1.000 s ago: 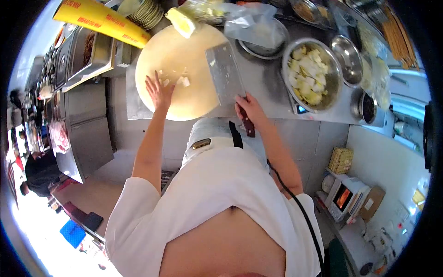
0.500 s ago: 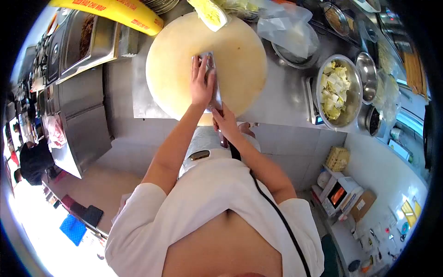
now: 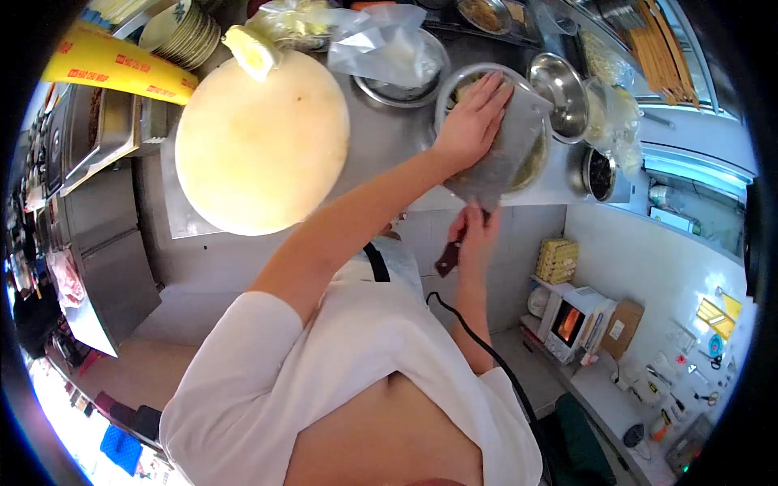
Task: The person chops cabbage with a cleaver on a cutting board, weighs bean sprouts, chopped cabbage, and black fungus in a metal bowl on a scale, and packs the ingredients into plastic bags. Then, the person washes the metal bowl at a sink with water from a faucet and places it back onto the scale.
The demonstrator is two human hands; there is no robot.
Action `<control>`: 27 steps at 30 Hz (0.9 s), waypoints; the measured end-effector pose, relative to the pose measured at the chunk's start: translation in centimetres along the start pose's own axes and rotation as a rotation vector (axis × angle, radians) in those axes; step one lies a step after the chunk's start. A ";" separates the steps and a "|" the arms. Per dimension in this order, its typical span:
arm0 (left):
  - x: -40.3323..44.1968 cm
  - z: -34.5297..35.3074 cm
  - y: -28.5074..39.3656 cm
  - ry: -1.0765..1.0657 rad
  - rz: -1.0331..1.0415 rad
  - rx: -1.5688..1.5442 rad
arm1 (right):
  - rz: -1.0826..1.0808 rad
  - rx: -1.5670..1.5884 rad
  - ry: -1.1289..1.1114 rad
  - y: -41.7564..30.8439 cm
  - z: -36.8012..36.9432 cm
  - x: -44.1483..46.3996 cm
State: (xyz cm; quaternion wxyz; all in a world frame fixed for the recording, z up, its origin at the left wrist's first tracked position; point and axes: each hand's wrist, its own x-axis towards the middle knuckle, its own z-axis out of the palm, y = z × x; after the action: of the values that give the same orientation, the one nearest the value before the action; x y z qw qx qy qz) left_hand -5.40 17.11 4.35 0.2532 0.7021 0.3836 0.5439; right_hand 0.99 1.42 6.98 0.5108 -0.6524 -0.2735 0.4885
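My right hand [image 3: 474,235] is wrapped round the dark handle of a cleaver [image 3: 509,158]. The broad metal blade is turned flat over the steel bowl [image 3: 541,158] and covers much of its inside. My left hand [image 3: 474,121] lies against the upper side of the blade, fingers stretched out. Most of the cut cabbage in the bowl is hidden beneath blade and hand. To the left is the round chopping board [image 3: 259,154], with a piece of cabbage [image 3: 253,53] at its far edge.
Behind the bowl stand a plastic bag [image 3: 385,49] over a metal dish, an empty steel bowl [image 3: 559,97] and a small dark-filled pot [image 3: 600,174]. A yellow wrap box [image 3: 121,65] and stacked plates [image 3: 182,36] are at the left. A microwave [image 3: 571,320] stands lower right.
Both hands and the cleaver have moved right, from the chopping board to above the cabbage bowl. The blade has turned flat, and the whole view has shifted right.
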 end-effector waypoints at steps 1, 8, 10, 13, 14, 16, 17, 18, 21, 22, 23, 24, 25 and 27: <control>0.3 2.5 -1.0 -0.016 -0.053 0.015 | -0.027 0.003 0.034 -0.5 -2.4 0.7; 1.6 4.6 -1.8 -0.447 -0.834 -0.275 | -0.051 -0.015 0.188 -4.3 -15.4 5.3; 0.8 4.3 -4.2 -0.131 -0.736 -0.755 | -0.061 -0.015 0.161 -4.8 -16.2 6.6; -0.1 0.4 -4.9 0.350 -0.908 -1.320 | -0.018 0.064 0.009 -4.5 -15.5 8.7; -2.2 -1.4 -7.4 0.402 -0.756 -1.593 | 0.017 -0.011 -0.044 -4.8 -14.3 9.2; -5.2 -6.9 -8.4 0.579 -0.708 -1.751 | 0.069 -0.139 -0.172 -5.9 -10.2 9.0; -8.0 -9.5 -9.2 0.587 -0.639 -1.622 | 0.002 -0.278 -0.344 -4.9 -8.6 9.4; -9.8 -12.4 -8.5 0.743 -0.762 -1.544 | 0.007 -0.414 -0.400 -4.8 -5.6 9.0; -16.0 -18.9 -5.5 1.164 -0.916 -1.250 | -0.412 -0.714 -0.814 -5.4 3.1 6.2; -19.4 -21.2 -6.0 1.138 -0.916 -1.158 | -0.508 -0.710 -0.917 -3.6 6.3 5.6; -18.8 -21.4 -3.5 1.344 -1.038 -0.992 | -0.610 -0.713 -1.014 -1.0 9.4 5.5; -21.5 -23.0 -3.6 1.321 -1.022 -1.029 | -0.697 -0.714 -1.044 0.2 12.2 5.1; -20.7 -23.0 -1.5 1.479 -1.097 -0.945 | -0.777 -0.759 -1.061 2.7 15.0 5.1; -24.5 -24.0 -0.9 1.304 -1.004 -0.987 | -0.764 -0.949 -1.154 6.6 20.4 5.1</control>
State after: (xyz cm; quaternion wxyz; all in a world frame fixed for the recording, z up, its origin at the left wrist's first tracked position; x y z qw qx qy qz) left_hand -31.39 -3.80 -3.65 0.4607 -0.1706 0.4325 0.7560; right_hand -16.80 11.75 -1.02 0.0922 -0.3083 -0.8706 0.3722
